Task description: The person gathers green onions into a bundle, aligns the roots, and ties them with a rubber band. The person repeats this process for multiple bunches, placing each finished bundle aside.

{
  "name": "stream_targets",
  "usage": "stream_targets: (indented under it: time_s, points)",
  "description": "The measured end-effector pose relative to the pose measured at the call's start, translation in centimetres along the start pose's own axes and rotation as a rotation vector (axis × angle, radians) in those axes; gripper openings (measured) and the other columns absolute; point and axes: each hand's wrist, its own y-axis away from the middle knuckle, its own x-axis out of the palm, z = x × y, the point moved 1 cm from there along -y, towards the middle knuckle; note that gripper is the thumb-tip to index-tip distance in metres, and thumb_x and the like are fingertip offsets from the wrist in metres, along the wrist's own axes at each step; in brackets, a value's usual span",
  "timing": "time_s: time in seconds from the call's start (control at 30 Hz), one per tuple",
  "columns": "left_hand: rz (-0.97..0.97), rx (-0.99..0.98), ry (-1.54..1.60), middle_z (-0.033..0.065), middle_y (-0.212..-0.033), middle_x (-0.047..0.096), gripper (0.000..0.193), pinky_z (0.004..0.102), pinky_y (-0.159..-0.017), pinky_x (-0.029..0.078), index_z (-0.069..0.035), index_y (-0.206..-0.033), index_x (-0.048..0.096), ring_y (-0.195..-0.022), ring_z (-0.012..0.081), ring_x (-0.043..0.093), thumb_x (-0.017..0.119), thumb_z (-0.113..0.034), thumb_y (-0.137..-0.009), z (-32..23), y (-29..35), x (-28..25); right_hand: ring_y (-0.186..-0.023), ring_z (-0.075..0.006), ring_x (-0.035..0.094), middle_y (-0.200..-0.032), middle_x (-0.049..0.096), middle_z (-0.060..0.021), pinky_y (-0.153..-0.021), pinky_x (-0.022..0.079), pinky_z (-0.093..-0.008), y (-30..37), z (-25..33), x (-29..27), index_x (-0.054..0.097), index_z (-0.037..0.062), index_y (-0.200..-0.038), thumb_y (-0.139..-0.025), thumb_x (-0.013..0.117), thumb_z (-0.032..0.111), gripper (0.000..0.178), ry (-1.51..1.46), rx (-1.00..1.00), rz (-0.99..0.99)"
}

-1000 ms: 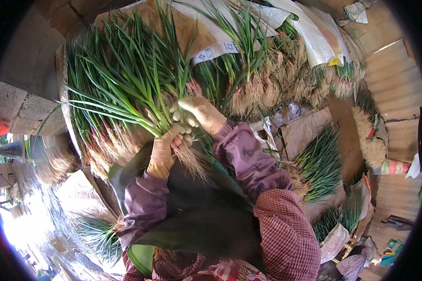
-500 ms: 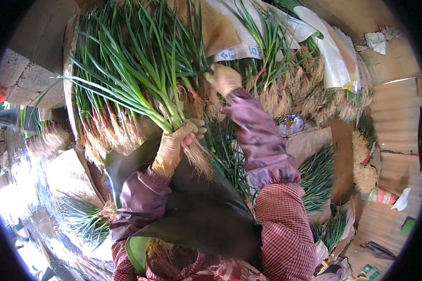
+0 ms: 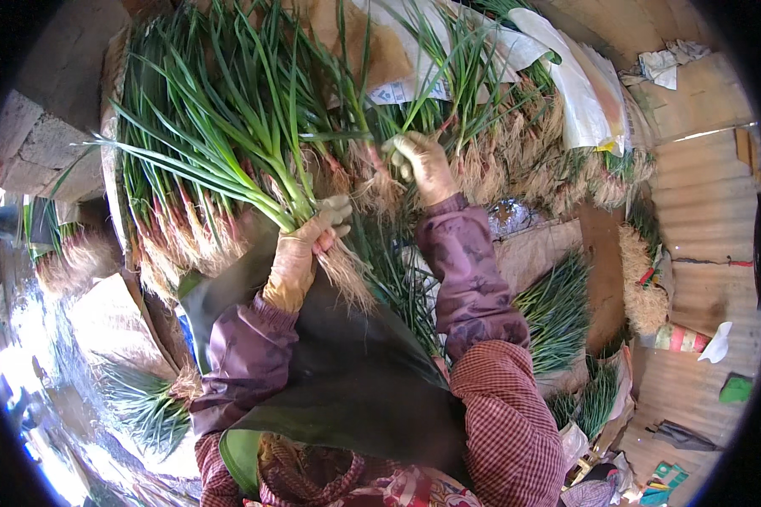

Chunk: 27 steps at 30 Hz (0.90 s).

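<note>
My left hand, in a pale yellowish glove, grips a bunch of green onions low on the stems. The leaves fan up to the left, and the pale roots hang below my fingers. To the right, my right hand, gloved too, hovers at the row of green onions ahead. Its fingers are curled closed beside a small cluster of rooty onions; what they hold, if anything, I cannot make out. A dark apron covers my lap, under both forearms.
Piled green onions line the far left, with more rooty bunches at the far right, partly under a white plastic sack. Other bunches lie at the right and lower left. Concrete blocks stand at the left edge.
My right hand has moved slightly right and down from the row, fingers still curled. My left hand keeps the bunch. The whole view has shifted a little.
</note>
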Motion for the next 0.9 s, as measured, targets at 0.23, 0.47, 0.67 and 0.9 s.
stream_targets:
  time_s: [0.23, 0.47, 0.67, 0.9]
  points:
    - [-0.153, 0.067, -0.267, -0.0033, -0.06, 0.054, 0.018, 0.0182, -0.045, 0.029, -0.003, -0.082, 0.065, -0.05, 0.0041, 0.043, 0.064, -0.021, -0.08, -0.2, -0.4, -1.6, -0.075, -0.0091, 0.051, -0.082, 0.06, -0.0037, -0.07, 0.043, -0.0231, 4.6, -2.0, 8.1, 0.061, -0.0018, -0.097, -0.084, 0.06, 0.01, 0.017, 0.267, -0.272, 0.069]
    - [-0.09, 0.07, -0.062, 0.0011, -0.075, 0.063, 0.017, 0.0189, -0.049, 0.036, 0.001, -0.088, 0.063, -0.055, 0.0038, 0.045, 0.064, -0.014, -0.081, -0.7, -0.3, -1.4, -0.05, -0.0052, 0.046, -0.072, 0.061, -0.0013, -0.048, 0.039, -0.0171, 2.9, -4.4, 4.3, 0.065, 0.0055, -0.084, -0.088, 0.056, 0.029, 0.025, -0.042, -0.216, -0.139]
    - [0.098, -0.038, 0.292, 0.0069, -0.087, 0.057, 0.018, 0.0295, -0.073, 0.048, -0.001, -0.086, 0.054, -0.077, 0.0176, 0.056, 0.061, -0.017, -0.083, -1.7, 1.2, -0.5, -0.051, -0.0099, 0.047, -0.068, 0.057, -0.0028, -0.045, 0.037, -0.0221, 4.7, 0.0, 0.2, 0.063, 0.0031, -0.087, -0.087, 0.054, 0.02, 0.019, 0.141, -0.105, -0.19]
    - [0.378, -0.104, 0.568, 0.0056, -0.088, 0.048, 0.019, 0.0287, -0.063, 0.041, -0.005, -0.086, 0.051, -0.071, 0.0149, 0.046, 0.06, -0.022, -0.083, -1.9, 1.9, -0.6, -0.072, -0.0248, 0.06, -0.082, 0.061, -0.0087, -0.061, 0.048, -0.0324, 12.4, -12.3, -3.8, 0.062, 0.0126, -0.1, -0.087, 0.051, 0.017, 0.018, 1.469, -0.179, 0.602]
